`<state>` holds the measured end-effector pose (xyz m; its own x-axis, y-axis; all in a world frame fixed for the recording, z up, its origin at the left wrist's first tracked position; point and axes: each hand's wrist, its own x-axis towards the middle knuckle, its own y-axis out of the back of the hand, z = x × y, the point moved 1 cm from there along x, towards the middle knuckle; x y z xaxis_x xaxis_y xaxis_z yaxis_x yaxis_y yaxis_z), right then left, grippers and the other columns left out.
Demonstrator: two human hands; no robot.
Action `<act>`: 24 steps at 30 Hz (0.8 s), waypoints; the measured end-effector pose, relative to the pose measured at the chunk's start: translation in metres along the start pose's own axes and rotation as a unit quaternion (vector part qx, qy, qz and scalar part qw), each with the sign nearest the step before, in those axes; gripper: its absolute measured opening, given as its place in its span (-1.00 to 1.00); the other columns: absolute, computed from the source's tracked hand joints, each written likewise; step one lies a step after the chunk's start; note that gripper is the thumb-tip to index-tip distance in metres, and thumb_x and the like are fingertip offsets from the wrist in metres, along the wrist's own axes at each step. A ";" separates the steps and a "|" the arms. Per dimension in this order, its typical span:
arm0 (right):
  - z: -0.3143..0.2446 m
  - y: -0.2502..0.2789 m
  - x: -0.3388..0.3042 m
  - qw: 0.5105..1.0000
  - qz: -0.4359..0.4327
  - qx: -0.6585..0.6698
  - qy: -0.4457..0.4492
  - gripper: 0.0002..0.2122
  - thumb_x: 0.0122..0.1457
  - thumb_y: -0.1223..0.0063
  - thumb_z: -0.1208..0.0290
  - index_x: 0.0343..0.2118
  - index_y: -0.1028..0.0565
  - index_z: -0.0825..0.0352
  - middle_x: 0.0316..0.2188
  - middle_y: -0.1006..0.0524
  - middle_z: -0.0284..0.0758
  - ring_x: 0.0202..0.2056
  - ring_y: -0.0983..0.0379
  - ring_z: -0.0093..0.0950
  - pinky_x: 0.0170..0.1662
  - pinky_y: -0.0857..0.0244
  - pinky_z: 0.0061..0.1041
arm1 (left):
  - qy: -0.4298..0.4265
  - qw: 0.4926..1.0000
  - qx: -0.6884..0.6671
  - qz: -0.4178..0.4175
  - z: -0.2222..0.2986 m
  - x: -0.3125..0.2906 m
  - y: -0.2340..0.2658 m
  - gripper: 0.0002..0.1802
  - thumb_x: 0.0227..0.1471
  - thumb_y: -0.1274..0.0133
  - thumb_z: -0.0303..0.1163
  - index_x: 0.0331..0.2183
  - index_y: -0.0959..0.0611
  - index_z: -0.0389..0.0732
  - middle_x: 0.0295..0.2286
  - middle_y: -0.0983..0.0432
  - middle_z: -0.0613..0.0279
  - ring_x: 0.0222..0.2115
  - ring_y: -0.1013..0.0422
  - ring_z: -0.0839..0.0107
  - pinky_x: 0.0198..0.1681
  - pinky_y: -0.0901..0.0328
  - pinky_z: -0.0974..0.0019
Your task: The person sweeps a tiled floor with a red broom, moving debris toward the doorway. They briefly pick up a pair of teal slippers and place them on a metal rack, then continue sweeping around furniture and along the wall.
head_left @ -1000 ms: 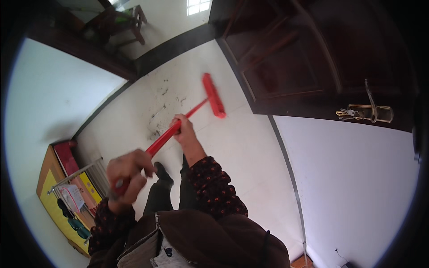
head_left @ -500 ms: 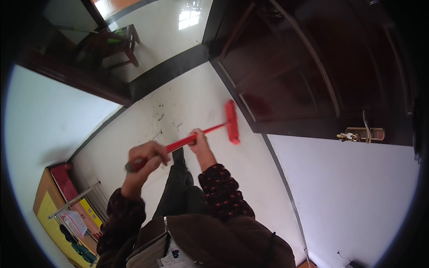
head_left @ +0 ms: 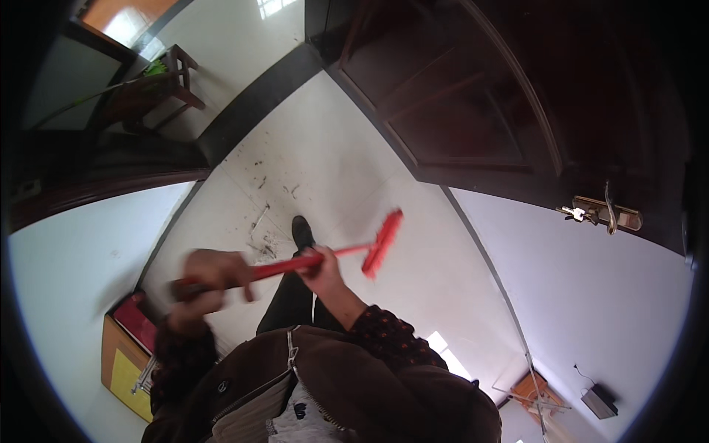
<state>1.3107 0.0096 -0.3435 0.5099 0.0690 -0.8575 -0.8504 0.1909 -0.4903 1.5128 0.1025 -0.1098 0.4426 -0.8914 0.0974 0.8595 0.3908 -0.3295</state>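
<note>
I hold a red broom (head_left: 382, 245) across my body, its bristle head out to the right over the pale floor. My left hand (head_left: 213, 275), a little blurred, is wrapped round the dark top end of the handle. Farther down the handle, my right hand (head_left: 323, 272) is closed round it near the middle. Whether the bristles touch the floor is hard to tell. Dark bits of dirt (head_left: 266, 246) lie on the floor left of my shoe (head_left: 301, 230), with more specks scattered toward the doorway.
A dark wooden door (head_left: 473, 111) with keys in its lock (head_left: 580, 214) stands at the right. A dark threshold (head_left: 258, 96) crosses ahead, a wooden stool (head_left: 177, 81) beyond it. At lower left are a box (head_left: 122, 354) and a metal rack (head_left: 142, 378); white walls flank me.
The broom head has swung nearer to me and tilted. My left hand has moved left and down with the handle's end. The view has shifted, showing more floor dirt.
</note>
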 end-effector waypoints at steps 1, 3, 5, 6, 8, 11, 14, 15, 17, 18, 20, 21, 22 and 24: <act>-0.015 0.030 -0.001 0.998 0.051 0.035 -0.002 -0.82 0.07 0.01 0.38 -0.62 -0.28 0.18 -0.64 -0.30 -0.44 -0.61 -0.23 -0.53 -0.57 -0.13 -0.56 | 0.056 0.996 -0.060 -0.021 -0.036 -0.001 -0.006 -0.64 0.03 -0.02 -0.36 -0.72 -0.34 -0.21 -0.50 -0.53 0.00 -0.48 -0.46 0.27 -0.37 -0.31 0.25; -0.031 0.090 0.013 0.995 0.098 0.000 0.025 -0.79 0.04 0.03 0.40 -0.67 -0.25 0.16 -0.71 -0.24 -0.44 -0.68 -0.16 -0.48 -0.61 -0.07 -0.50 | 0.227 0.969 -0.085 -0.036 -0.071 0.005 -0.025 -0.67 -0.06 -0.11 -0.52 -0.72 -0.36 -0.27 -0.50 -0.52 0.04 -0.44 -0.42 0.31 -0.35 -0.25 0.32; -0.029 0.088 0.031 0.993 0.118 -0.014 0.021 -0.77 0.04 0.03 0.40 -0.68 -0.23 0.16 -0.72 -0.22 -0.45 -0.68 -0.15 -0.49 -0.63 -0.04 -0.49 | 0.195 0.978 -0.059 -0.048 -0.075 0.008 -0.016 -0.65 -0.06 -0.12 -0.50 -0.74 -0.35 -0.25 -0.53 -0.51 0.05 -0.48 -0.43 0.30 -0.38 -0.24 0.34; -0.011 0.061 0.048 0.990 0.138 -0.004 0.019 -0.76 0.03 0.02 0.40 -0.69 -0.21 0.16 -0.72 -0.21 -0.44 -0.70 -0.13 -0.50 -0.64 -0.03 -0.50 | 0.168 0.984 -0.028 -0.050 -0.064 0.006 -0.001 -0.63 -0.05 -0.12 -0.46 -0.74 -0.34 -0.23 -0.56 -0.51 0.06 -0.51 -0.43 0.30 -0.38 -0.25 0.34; 0.019 -0.015 0.081 0.996 0.087 -0.015 -0.021 -0.77 0.03 0.02 0.39 -0.69 -0.22 0.16 -0.73 -0.19 -0.44 -0.72 -0.10 -0.50 -0.67 0.00 -0.53 | 0.043 0.998 -0.019 0.029 -0.027 0.010 0.031 -0.58 -0.05 -0.12 -0.34 -0.76 -0.30 -0.18 -0.62 -0.50 0.12 -0.62 -0.39 0.31 -0.43 -0.28 0.32; 0.041 -0.122 0.119 0.993 -0.039 -0.075 -0.079 -0.78 0.04 0.00 0.40 -0.68 -0.25 0.18 -0.73 -0.25 -0.44 -0.73 -0.15 -0.53 -0.69 0.00 -0.55 | -0.012 0.983 0.182 0.025 0.046 0.033 0.041 -0.67 -0.02 -0.07 -0.27 -0.68 -0.38 -0.14 -0.65 -0.51 0.17 -0.69 -0.35 0.33 -0.51 -0.28 0.31; 0.040 -0.210 0.107 0.980 -0.129 -0.139 -0.062 -0.77 0.08 0.00 0.40 -0.67 -0.28 0.20 -0.73 -0.28 -0.44 -0.73 -0.15 -0.55 -0.68 -0.02 -0.57 | -0.098 0.961 0.257 0.006 0.082 0.044 0.041 -0.58 0.06 -0.08 -0.17 -0.70 -0.33 -0.09 -0.64 -0.52 0.21 -0.68 -0.37 0.43 -0.56 -0.28 0.35; 0.041 -0.224 0.098 0.978 -0.143 -0.140 -0.057 -0.81 0.11 -0.05 0.36 -0.58 -0.32 0.21 -0.71 -0.30 -0.45 -0.73 -0.17 -0.57 -0.69 -0.02 -0.58 | -0.131 0.954 0.270 -0.008 0.092 0.045 0.043 -0.58 0.07 -0.07 -0.16 -0.70 -0.34 -0.08 -0.64 -0.53 0.22 -0.68 -0.38 0.44 -0.57 -0.28 0.37; 0.040 -0.249 0.074 0.977 -0.145 -0.149 -0.040 -0.81 0.13 -0.07 0.32 -0.53 -0.33 0.21 -0.70 -0.31 -0.46 -0.72 -0.18 -0.57 -0.69 -0.03 -0.59 | -0.189 0.947 0.258 0.006 0.103 0.035 0.052 -0.59 0.10 -0.05 -0.14 -0.67 -0.37 -0.07 -0.62 -0.54 0.24 -0.68 -0.40 0.47 -0.59 -0.29 0.40; 0.036 -0.258 0.064 0.976 -0.148 -0.154 -0.031 -0.81 0.14 -0.08 0.30 -0.50 -0.34 0.21 -0.69 -0.32 -0.46 -0.72 -0.18 -0.58 -0.69 -0.03 -0.60 | -0.193 0.947 0.256 0.009 0.113 0.036 0.057 -0.61 0.13 0.02 -0.16 -0.67 -0.37 -0.07 -0.63 -0.53 0.22 -0.68 -0.41 0.47 -0.61 -0.28 0.41; 0.019 -0.251 0.074 0.977 -0.115 -0.178 -0.007 -0.82 0.16 -0.08 0.28 -0.47 -0.34 0.18 -0.66 -0.33 -0.48 -0.70 -0.20 -0.60 -0.72 0.00 -0.62 | -0.163 0.948 0.231 0.144 0.104 0.035 0.057 -0.61 0.17 0.10 -0.18 -0.66 -0.38 -0.07 -0.65 -0.51 0.22 -0.69 -0.40 0.47 -0.59 -0.28 0.42; 0.004 -0.247 0.080 0.976 -0.071 -0.205 0.013 -0.82 0.15 -0.08 0.28 -0.48 -0.34 0.17 -0.66 -0.32 -0.48 -0.70 -0.18 -0.61 -0.73 0.02 -0.63 | -0.095 0.952 0.260 0.132 0.104 0.048 0.059 -0.61 0.19 0.14 -0.19 -0.65 -0.39 -0.09 -0.63 -0.50 0.19 -0.68 -0.38 0.44 -0.55 -0.29 0.40; -0.014 -0.237 0.098 0.979 -0.043 -0.201 0.007 -0.81 0.14 -0.07 0.29 -0.51 -0.31 0.17 -0.66 -0.30 -0.48 -0.70 -0.16 -0.61 -0.72 0.02 -0.63 | -0.036 0.959 0.209 0.186 0.074 0.039 0.070 -0.58 0.18 0.09 -0.19 -0.67 -0.36 -0.14 -0.58 -0.51 0.13 -0.65 -0.38 0.37 -0.51 -0.31 0.38; -0.050 -0.219 0.142 0.975 0.004 -0.220 -0.026 -0.78 0.11 -0.03 0.34 -0.60 -0.25 0.16 -0.70 -0.27 -0.46 -0.73 -0.11 -0.57 -0.73 0.04 -0.59 | -0.073 0.965 0.170 0.185 0.028 0.065 0.081 -0.66 0.02 0.02 -0.35 -0.72 -0.34 -0.19 -0.54 -0.52 0.03 -0.56 -0.42 0.31 -0.45 -0.32 0.32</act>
<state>1.5634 -0.0709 -0.3658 0.4992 0.1202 -0.8581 -0.8220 -0.2475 -0.5129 1.6185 0.0822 -0.1036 0.7453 -0.6443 0.1716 0.6589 0.7511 -0.0415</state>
